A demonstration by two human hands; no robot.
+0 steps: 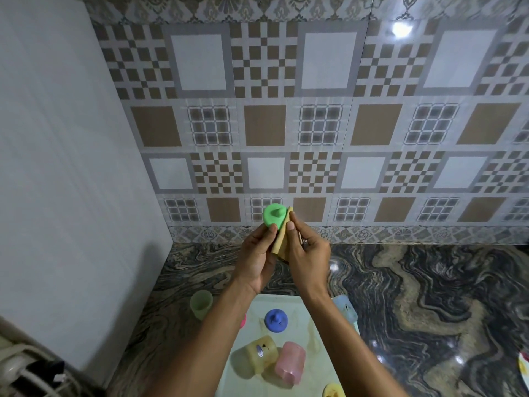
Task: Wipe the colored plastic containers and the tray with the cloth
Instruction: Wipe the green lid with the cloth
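While left hand (256,259) grips knobbed lid (273,214), right hand (309,256) pinches cloth (282,239).

**Swirled marble counter (429,296)**

Dark, glossy, set against a tiled wall (315,124). Directly on it: pale tray (280,303) near the front; green cup (201,303) just left of the tray; blue cup (346,308) at the tray's right edge, footing unclear; plate (523,365) far right.

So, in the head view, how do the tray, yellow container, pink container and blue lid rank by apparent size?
1. tray: clearly largest, though cut off by the frame edge.
2. yellow container and pink container: they look about alike, so not ranked.
3. blue lid: smallest.
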